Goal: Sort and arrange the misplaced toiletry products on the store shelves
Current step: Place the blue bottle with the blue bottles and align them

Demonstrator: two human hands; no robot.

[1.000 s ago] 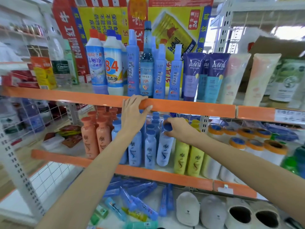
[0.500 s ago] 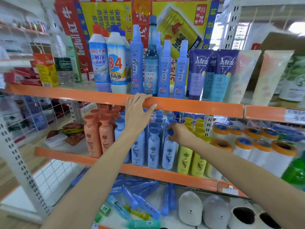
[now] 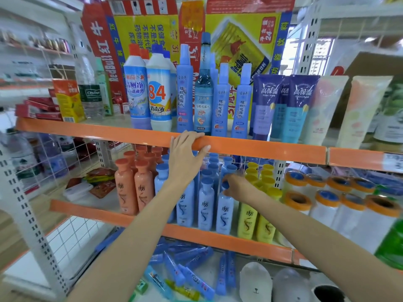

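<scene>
My left hand (image 3: 185, 156) grips the orange front edge of the upper shelf (image 3: 272, 150), fingers curled over it. My right hand (image 3: 236, 187) holds the cap of a light blue shampoo bottle (image 3: 224, 212) standing in the front row of the middle shelf. Beside it stand more light blue bottles (image 3: 206, 205), orange bottles (image 3: 126, 188) to the left and yellow bottles (image 3: 247, 221) to the right. On the upper shelf stand tall blue spray bottles (image 3: 185, 94), two cleaner bottles (image 3: 160, 92) and purple-blue tubes (image 3: 298, 110).
Rolls with orange rims (image 3: 327, 203) fill the middle shelf's right side. Blue tubes (image 3: 194, 277) lie loose on the bottom shelf beside white bear-faced slippers (image 3: 256, 284). A wire divider (image 3: 56, 158) and white upright post (image 3: 24, 205) stand at left. Pale tubes (image 3: 357, 110) lean at upper right.
The view has shifted slightly closer and downward. My right hand has slid a little lower onto the blue bottle's cap; my left hand stays on the shelf edge.
</scene>
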